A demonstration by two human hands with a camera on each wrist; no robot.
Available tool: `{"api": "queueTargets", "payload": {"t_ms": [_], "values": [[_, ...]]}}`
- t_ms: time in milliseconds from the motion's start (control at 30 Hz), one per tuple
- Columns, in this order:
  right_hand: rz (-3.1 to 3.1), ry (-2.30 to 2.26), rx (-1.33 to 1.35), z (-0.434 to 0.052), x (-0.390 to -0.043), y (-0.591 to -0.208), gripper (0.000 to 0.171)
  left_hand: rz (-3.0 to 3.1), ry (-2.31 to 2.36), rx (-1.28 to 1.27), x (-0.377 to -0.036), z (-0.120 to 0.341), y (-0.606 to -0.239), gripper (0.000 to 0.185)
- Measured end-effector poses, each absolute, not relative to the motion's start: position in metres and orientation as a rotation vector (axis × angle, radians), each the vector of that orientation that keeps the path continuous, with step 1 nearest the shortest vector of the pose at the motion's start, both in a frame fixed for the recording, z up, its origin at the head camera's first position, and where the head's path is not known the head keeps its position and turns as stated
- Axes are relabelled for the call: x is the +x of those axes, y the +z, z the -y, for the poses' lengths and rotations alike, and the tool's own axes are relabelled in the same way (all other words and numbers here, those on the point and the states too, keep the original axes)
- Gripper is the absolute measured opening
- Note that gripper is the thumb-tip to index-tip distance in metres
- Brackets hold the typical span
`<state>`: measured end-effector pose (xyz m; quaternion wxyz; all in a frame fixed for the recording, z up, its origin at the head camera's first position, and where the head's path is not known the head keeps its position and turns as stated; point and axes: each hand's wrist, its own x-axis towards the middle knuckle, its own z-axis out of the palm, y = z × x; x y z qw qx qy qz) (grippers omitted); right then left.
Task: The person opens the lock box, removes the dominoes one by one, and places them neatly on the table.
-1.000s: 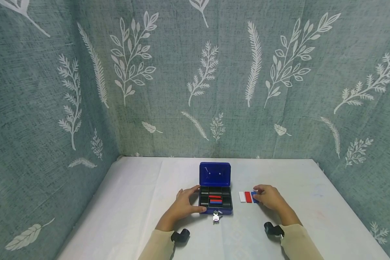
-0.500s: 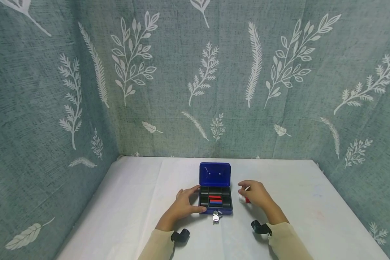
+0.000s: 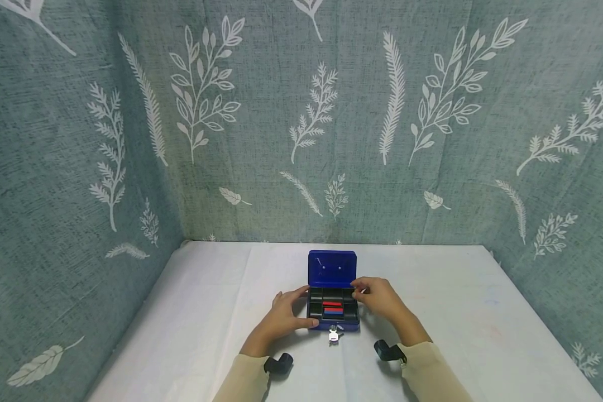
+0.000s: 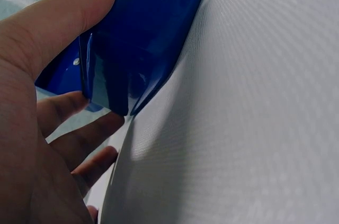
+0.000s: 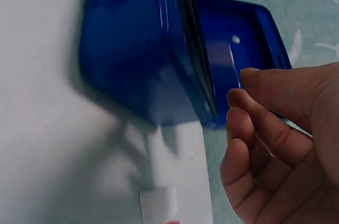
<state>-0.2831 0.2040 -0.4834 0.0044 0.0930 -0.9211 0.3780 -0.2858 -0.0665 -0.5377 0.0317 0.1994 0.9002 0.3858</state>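
A blue cash box (image 3: 338, 327) stands with its lid (image 3: 332, 268) raised. Inside is a black compartment tray (image 3: 316, 309); its middle compartments hold red strips (image 3: 332, 304) and a blue strip (image 3: 334, 312). My left hand (image 3: 281, 316) holds the box's left side, thumb at the front corner and fingers towards the back. At the box's right rear edge is my right hand (image 3: 379, 297), thumb and forefinger pinched on a small blue tile. That tile is hard to make out against the blue lid (image 5: 254, 28) in the right wrist view.
Keys (image 3: 334, 336) hang from the lock at the box's front. A white tile (image 5: 158, 205) lies on the white tabletop (image 3: 482, 324) to the right of the box, beside a barely visible red one (image 5: 172, 222). Patterned cloth (image 3: 261, 139) surrounds the table.
My right hand has gone left from the row of tiles to the box's right rear edge, bringing the blue tile along. The left hand and box have stayed put.
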Motion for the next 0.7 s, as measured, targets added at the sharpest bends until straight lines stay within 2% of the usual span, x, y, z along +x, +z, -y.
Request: {"api": "queueTargets", "payload": {"t_ms": [700], "values": [[3.001,1.123,0.529,-0.172,-0.281,-0.480,0.021,-2.764,1.210,0.656,-0.285,0.068,-0.539,0.096]]}}
